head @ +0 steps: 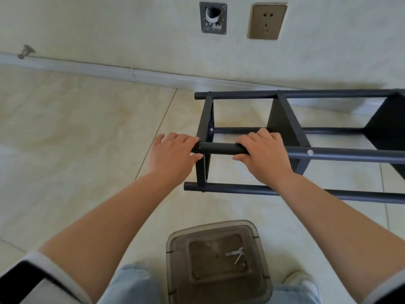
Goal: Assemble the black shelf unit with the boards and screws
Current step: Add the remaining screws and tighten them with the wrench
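The black shelf (285,128) lies on its side on the floor (76,128) near the wall. The right hand (263,154) wraps around its top pole (219,148). The left hand (173,154) holds the pole's end, fingers bent over it. A screw (309,152) sits in the pole.

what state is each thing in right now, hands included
black shelf unit: lying on its side on the floor, boards fixed between the poles
left hand: at the end of the upper near pole, fingers on it
right hand: gripping that same pole
plastic box: open, on the floor, a few metal pieces inside
wall socket: nothing plugged in
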